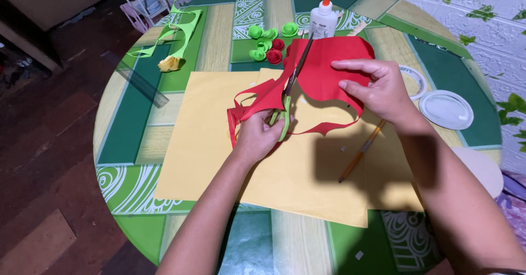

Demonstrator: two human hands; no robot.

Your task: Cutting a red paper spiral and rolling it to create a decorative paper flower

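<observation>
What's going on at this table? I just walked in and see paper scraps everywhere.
A person is cutting a red paper sheet with green-handled scissors. The left hand works the scissors while the right hand holds the sheet up, and a cut strip trails down over yellow paper spread on the round table. Small green and red paper rolls, a glue bottle and a pencil lie nearby.

the near part of the yellow sheet point(219, 182) lies open for a hand. far off, paper rosettes point(268, 43) and a glue bottle point(323, 17) crowd the way; right, a pencil point(359, 157), tape ring point(416, 80) and what seems a white lid point(446, 109); left, a ruler point(143, 86).
</observation>
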